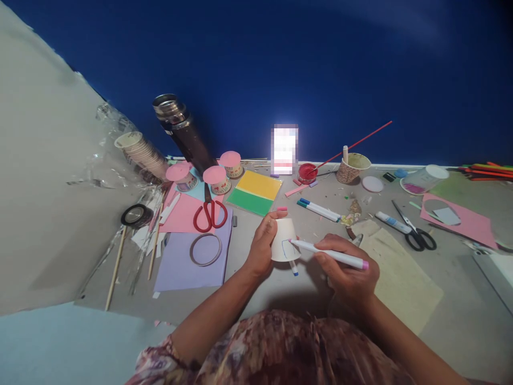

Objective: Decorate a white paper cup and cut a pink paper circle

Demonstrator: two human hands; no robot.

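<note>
Fingers (267,223) gripping paper cup (282,235), marker (328,253) tip touching cup wall, bare table (460,278) rightward

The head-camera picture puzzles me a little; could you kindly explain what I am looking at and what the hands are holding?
There is no machine here. A person wears a camera on the head, so the single picture looks forward and down at that person's own two bare hands. The left hand grips an upturned white paper cup. The right hand holds a white marker with its tip on the cup's side, where a blue outline shows. Below them is a grey table littered with craft things: red scissors, black scissors, a lilac sheet, a yellow and green sheet, three pink-topped cups, a stack of paper cups and a steel flask.
</note>
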